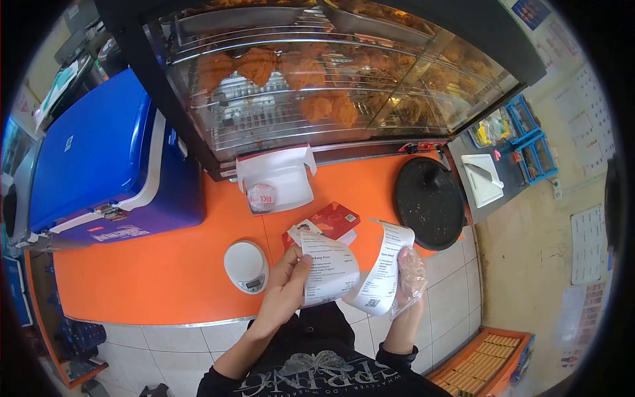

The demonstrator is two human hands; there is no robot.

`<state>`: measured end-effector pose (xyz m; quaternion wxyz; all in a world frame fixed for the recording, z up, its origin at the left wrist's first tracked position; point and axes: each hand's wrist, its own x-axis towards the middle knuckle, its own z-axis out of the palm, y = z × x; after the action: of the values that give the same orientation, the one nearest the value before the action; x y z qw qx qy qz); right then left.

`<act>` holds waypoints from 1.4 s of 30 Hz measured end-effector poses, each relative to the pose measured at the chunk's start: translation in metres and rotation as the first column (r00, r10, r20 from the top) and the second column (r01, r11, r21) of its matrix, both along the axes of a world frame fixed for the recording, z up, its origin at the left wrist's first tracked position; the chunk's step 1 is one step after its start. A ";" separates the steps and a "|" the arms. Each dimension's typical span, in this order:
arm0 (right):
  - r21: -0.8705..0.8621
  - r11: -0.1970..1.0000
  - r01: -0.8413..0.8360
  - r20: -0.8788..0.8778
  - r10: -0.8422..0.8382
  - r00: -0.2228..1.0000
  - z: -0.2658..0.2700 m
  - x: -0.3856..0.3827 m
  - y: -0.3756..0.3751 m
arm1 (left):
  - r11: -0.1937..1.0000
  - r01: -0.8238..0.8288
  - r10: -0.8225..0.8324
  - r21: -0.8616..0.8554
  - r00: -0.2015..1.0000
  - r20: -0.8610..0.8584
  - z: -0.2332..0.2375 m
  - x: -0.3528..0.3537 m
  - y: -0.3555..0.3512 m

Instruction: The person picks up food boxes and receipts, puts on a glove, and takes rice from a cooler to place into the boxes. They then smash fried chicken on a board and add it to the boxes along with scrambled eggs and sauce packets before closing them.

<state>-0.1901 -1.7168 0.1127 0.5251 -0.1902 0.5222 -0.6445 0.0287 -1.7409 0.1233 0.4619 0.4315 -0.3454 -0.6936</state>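
Observation:
My left hand (286,289) pinches a curling printed receipt (331,268) between thumb and fingers. A clear plastic glove covers my right hand (411,281), whose fingers are closed on a second long receipt (387,264). The lower ends of the two strips come close together in front of my body. Just beyond them, a red flat box (336,220) lies on the orange counter, partly covered by the papers. Farther back is an opened white box (291,178) with a wrapped round packet marked RICE (262,198) inside. A white digital scale (245,266) sits left of my left hand.
Behind the counter (152,284) stands a glass display cabinet (284,99) with fried chicken on wire racks. A large blue cooler (92,152) is at left. On the right are a black round lid (430,202), a white cutting board with a knife (481,178) and blue baskets (534,152).

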 end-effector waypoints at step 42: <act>-0.652 0.711 -0.264 -0.733 -0.501 0.461 -0.019 -0.308 -0.345 | 0.385 0.756 0.709 -0.529 0.125 0.694 0.054 -0.370 -0.293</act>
<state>-0.4977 -2.0613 0.0935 0.0153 -0.6325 0.4461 -0.6330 -0.3409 -2.0338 0.1776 0.2280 0.4124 -0.8745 0.1151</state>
